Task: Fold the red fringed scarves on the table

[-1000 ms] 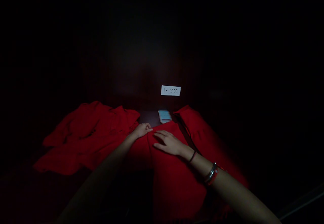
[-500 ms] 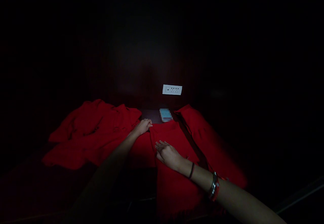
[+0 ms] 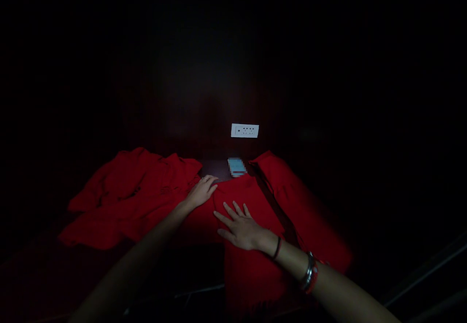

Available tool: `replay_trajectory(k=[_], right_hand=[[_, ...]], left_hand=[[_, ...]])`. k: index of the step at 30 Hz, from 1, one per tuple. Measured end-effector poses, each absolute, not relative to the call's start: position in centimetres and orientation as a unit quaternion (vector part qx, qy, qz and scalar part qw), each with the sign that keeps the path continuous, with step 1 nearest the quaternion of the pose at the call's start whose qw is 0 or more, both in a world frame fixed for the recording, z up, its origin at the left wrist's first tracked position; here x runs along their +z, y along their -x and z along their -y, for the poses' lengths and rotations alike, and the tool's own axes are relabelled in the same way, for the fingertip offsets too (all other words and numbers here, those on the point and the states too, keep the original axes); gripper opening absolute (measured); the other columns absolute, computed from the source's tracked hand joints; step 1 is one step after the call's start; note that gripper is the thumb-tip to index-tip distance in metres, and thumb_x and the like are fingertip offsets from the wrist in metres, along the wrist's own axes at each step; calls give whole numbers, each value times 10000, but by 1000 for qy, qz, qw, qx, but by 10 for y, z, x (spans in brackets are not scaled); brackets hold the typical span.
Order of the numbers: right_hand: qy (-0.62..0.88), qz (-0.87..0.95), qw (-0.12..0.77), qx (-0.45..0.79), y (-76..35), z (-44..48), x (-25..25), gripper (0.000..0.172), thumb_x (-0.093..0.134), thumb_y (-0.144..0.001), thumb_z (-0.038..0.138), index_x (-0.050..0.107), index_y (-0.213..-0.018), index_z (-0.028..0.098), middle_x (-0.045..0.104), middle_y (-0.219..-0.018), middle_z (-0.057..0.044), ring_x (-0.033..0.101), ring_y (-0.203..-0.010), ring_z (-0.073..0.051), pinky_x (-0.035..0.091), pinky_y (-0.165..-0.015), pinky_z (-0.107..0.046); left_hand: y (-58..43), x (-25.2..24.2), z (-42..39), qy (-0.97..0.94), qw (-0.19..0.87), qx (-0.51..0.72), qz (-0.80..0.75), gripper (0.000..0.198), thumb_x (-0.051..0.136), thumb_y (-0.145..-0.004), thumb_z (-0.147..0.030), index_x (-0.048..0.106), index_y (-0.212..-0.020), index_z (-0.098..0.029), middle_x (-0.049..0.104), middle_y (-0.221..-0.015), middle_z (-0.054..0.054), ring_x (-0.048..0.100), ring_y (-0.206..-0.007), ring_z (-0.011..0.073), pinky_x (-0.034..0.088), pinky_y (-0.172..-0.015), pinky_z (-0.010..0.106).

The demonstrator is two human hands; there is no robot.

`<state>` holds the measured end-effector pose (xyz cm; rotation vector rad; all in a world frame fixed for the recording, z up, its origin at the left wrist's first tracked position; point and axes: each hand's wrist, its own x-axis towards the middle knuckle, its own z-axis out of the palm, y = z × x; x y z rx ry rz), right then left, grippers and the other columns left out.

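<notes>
Lying splayed and palm down, the fingers (image 3: 229, 210) of the right hand (image 3: 246, 232) rested on the middle red cloth (image 3: 255, 269), with nothing gripped between them. To my eye that was a sound shape for smoothing: broad, light pressure should ease out ripples, where bunched fingertips might pucker the weave. The left hand (image 3: 199, 194) was at the cloth's far left corner, its fingers open, thumb apart from forefinger; in that gloom I couldn't fairly say whether they touched the edge. A gentle press there would, I judged, stop the corner creeping while the right palm stroked away from it. The silver bangle (image 3: 309, 267) on the right forearm was best kept off the fabric. The cloth lay in front of the person, fringe (image 3: 260, 308) at its near end. Beside it on the right lay another red cloth (image 3: 302, 206), and on the left a crumpled red heap (image 3: 138, 177), so short strokes seemed wise. Just beyond the far edge, a pixelated pale-blue object (image 3: 237, 166) sat on the worktop (image 3: 216, 168), below a white socket plate (image 3: 244, 130).
</notes>
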<state>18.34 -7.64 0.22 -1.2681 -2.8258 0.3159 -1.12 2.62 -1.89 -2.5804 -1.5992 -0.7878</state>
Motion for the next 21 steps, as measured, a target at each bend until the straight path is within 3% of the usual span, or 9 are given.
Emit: replay_trajectory(k=[6,12,17,21], right_hand=[[428,898,0,102,-192,74,4,657,105,-739,636,108,-1299,293,26,-1376,-46,-58,-1222,-289,-30,-940,-516],[444,890,0,104,-198,72,6,652,96,-729,648,112,-1292,320,16,-1377,-35,-66,-1222,-291,-35,-928,-534],[455,885,-5,97,-214,75,1,658,113,-727,650,115,-1293,315,37,-1375,-43,-43,-1226,-284,-15,-941,-516],[478,875,-3,80,-233,78,5,674,140,-726,651,114,-1298,296,47,-1374,-45,-31,-1227,-281,15,-953,-498]], left_hand=[[14,-25,3,866,-58,-64,493,431,183,-831,-428,250,-1247,-334,241,-1337,-16,152,-1222,244,208,-924,482],[6,-20,17,867,-10,-94,488,449,179,-844,-329,140,-1289,-289,102,-1373,-4,56,-1241,201,169,-962,426],[5,-18,21,891,-62,-16,449,433,156,-848,-370,151,-1279,-325,129,-1365,-29,52,-1240,218,142,-959,464],[2,-14,32,883,-38,-55,464,424,190,-846,-349,219,-1266,-304,150,-1361,-19,46,-1242,201,105,-974,449]])
